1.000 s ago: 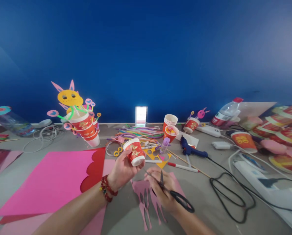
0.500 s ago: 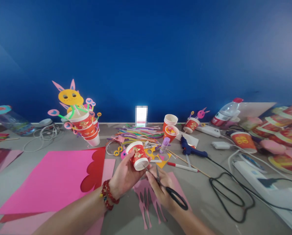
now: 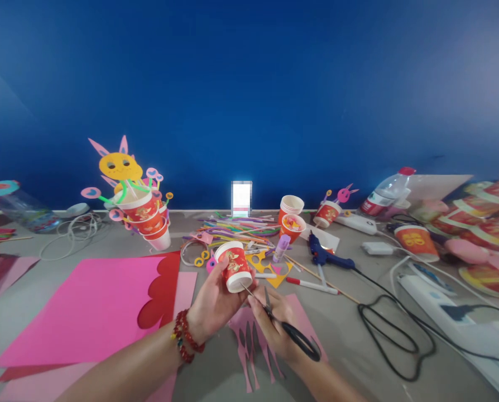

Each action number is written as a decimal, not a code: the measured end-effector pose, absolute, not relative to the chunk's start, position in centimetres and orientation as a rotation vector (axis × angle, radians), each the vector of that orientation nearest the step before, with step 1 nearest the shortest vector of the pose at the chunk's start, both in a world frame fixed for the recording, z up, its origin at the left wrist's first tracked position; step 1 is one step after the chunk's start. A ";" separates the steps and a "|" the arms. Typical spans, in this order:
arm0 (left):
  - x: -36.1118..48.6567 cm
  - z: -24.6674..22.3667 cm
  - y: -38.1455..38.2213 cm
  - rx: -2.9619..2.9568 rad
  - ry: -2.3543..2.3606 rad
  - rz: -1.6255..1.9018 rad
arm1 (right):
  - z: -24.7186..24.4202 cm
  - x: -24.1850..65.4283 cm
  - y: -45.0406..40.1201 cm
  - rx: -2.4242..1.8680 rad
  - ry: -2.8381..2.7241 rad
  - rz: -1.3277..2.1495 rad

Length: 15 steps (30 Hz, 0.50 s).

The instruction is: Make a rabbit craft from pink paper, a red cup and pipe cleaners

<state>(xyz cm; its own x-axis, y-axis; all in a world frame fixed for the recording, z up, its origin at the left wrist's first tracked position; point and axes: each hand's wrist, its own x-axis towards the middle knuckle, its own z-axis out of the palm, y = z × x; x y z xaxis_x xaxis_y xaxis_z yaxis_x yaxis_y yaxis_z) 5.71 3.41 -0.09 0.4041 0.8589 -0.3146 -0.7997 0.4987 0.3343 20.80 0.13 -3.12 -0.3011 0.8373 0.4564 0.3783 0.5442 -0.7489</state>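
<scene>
1. Starting at the fingers: the left hand [image 3: 214, 301] has its fingers wrapped around a red paper cup [image 3: 233, 263], thumb along the side. The cup's up off the table, tipped, with its white base angled towards the right hand.
2. The right hand [image 3: 281, 318] is gripping black-handled scissors [image 3: 270, 312], blades spread apart. One blade's tip is right at the cup's base; can't tell if it's actually gone through.
3. There's a beaded red bracelet [image 3: 183, 338] on the left wrist.
4. Right below the hands is some light pink paper [image 3: 306, 321], lying flat on the grey table [image 3: 210, 371].
5. Just past the cup: a purple glue stick [image 3: 281, 248], yellow paper with holes cut out [image 3: 278, 277], a red-and-white marker [image 3: 310, 286] and a messy heap of colourful sticks [image 3: 236, 228].
6. Off to the left, a hot pink sheet [image 3: 82, 307] with a scalloped edge sits on red paper [image 3: 159, 304]. Behind that is a cup stack topped with a yellow bunny face [image 3: 119, 166].
7. To the right there's a blue glue gun [image 3: 329, 258] with its black cord looped on the table, then a red-capped bottle [image 3: 381, 196] further back.
</scene>
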 end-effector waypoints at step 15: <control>6.3 0.2 2.9 0.156 0.575 1.057 | -2.9 20.3 -0.2 -0.961 -1.893 0.618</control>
